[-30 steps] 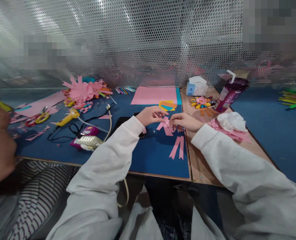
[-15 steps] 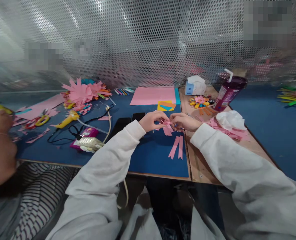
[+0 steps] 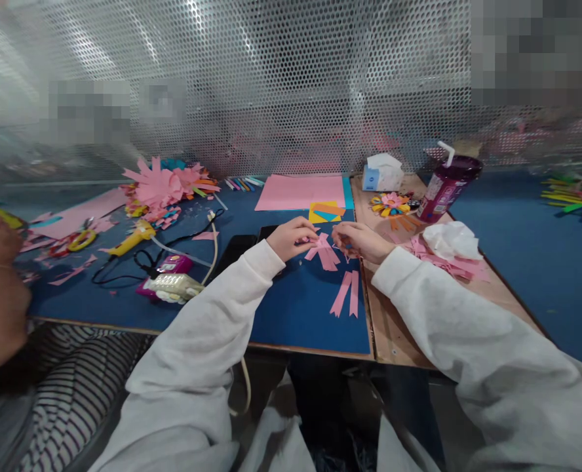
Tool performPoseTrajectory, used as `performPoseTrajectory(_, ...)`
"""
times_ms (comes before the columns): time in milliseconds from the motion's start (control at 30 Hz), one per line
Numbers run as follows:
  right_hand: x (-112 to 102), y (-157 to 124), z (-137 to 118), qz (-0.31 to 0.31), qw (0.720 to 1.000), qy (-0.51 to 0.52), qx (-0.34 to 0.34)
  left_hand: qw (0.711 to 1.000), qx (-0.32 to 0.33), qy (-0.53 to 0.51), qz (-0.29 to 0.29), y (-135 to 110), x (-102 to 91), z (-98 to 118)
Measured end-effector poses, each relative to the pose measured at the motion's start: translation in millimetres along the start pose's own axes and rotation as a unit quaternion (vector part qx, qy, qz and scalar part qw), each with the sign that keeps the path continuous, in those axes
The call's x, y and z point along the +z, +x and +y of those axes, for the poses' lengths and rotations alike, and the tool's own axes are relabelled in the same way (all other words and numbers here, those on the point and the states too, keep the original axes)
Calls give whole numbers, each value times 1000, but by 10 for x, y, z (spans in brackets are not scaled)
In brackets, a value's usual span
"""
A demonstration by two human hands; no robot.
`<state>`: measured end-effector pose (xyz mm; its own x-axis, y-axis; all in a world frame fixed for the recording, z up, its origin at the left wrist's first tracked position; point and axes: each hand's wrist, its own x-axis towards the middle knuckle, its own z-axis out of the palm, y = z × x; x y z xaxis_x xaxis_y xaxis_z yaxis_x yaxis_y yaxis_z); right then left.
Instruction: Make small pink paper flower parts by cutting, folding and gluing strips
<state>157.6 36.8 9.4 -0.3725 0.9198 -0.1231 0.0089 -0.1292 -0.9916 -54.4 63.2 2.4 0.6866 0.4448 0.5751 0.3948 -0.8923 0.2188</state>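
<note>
My left hand [image 3: 293,239] has its fingertips pinched at the upper end of a bunch of pink paper strips [image 3: 326,254], which fan out toward me over the blue tabletop. Just right of the bunch, my right hand [image 3: 364,242] is curled with the fingers bent inward; whatever lies in them is too small to make out. A small gap separates the two hands. Two more pink strips with notched ends [image 3: 354,295] lie on the table below them. Beyond the hands are small yellow, orange and blue paper pieces [image 3: 326,212].
Large pink sheets [image 3: 298,191] lie at the back. To the right stand a tissue box [image 3: 383,174], a purple drink bottle with a straw [image 3: 449,188] and crumpled white tissue [image 3: 451,240]. On the left are a yellow glue gun [image 3: 132,240], a power strip [image 3: 177,286] and another person's arm [image 3: 0,301].
My right hand has drawn slightly away from my left, so the gap between them is wider. More of the pink strip bunch shows, spread out below my left fingertips.
</note>
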Motion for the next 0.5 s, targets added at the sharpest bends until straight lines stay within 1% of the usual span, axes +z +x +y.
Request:
performPoseTrajectory(67, -12, 27, 39, 9, 1000, 4, 3, 999, -23, 34, 9, -103, 19, -68)
performPoseTrajectory(167, -36, 69, 103, 21, 1000, 3, 6, 993, -90, 75, 22, -225, 71, -164)
performPoseTrajectory(267, -54, 91, 138, 23, 1000, 1, 6, 986, -144, 85, 9, -280, 109, -218)
performPoseTrajectory(367, -56, 86, 134, 18, 1000, -1, 8, 983, -167, 82, -6, -299, 110, -230)
performPoseTrajectory(500, -43, 68, 110, 19, 1000, -5, 13, 979, -181, 91, -19, -321, 90, -228)
